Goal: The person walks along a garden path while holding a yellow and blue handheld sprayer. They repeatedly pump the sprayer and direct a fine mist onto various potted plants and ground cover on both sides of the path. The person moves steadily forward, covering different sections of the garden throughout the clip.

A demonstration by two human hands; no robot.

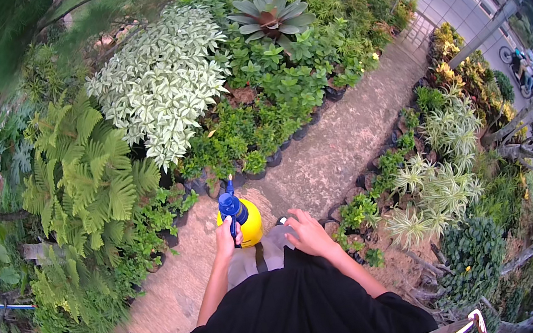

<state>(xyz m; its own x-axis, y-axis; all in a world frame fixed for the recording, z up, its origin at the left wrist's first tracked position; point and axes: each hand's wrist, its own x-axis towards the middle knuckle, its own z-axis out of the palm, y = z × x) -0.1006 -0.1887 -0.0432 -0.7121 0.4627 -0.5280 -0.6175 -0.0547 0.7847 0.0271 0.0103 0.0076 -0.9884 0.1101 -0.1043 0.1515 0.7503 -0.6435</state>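
Note:
My left hand (229,235) grips the blue handle of a yellow pump sprayer (252,223). The sprayer's blue nozzle (229,186) points away from me, towards low green potted plants (254,162) at the path's edge. To the right of the sprayer, my right hand (306,233) holds nothing, its fingers apart and a little bent, above my light grey trousers. The sprayer's lower part is partly hidden behind my left hand and its handle.
A concrete path (320,164) runs between beds of potted plants. White-green variegated shrubs (163,84), a large bromeliad (271,17) and fern-like young conifers (89,176) stand ahead and left. Spider plants (427,179) line the right. Beyond a wire fence, people ride a motorcycle (524,71).

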